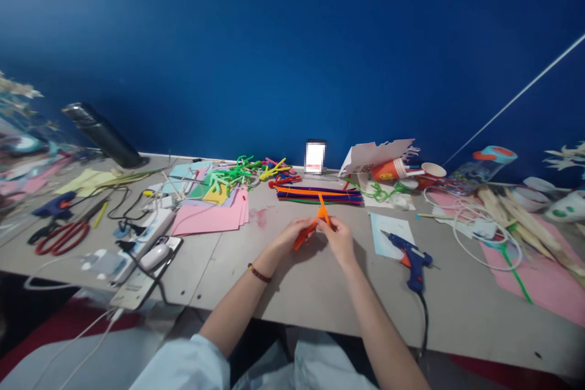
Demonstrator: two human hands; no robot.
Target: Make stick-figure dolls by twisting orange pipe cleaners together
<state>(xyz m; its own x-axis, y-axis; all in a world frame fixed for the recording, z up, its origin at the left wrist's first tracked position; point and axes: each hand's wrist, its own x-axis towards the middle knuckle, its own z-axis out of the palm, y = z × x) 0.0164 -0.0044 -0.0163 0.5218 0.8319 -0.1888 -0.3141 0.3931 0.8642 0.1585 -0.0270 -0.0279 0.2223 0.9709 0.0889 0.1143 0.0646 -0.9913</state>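
Note:
Both of my hands are at the middle of the table, close together. An orange pipe-cleaner piece rises between them, with a thin straight stem on top and a thicker bent part below. My left hand is closed around its lower orange length, which sticks out under the fingers. With fingertips pinched, my right hand grips the other side of the same orange piece. Just beyond my hands lies a bundle of purple, blue, orange and green pipe cleaners. How the orange strands join is partly hidden by my fingers.
A blue glue gun lies on light paper at the right, its cable over the table edge. At the left are red-handled scissors, a power strip and pink paper. A phone stands against the blue wall.

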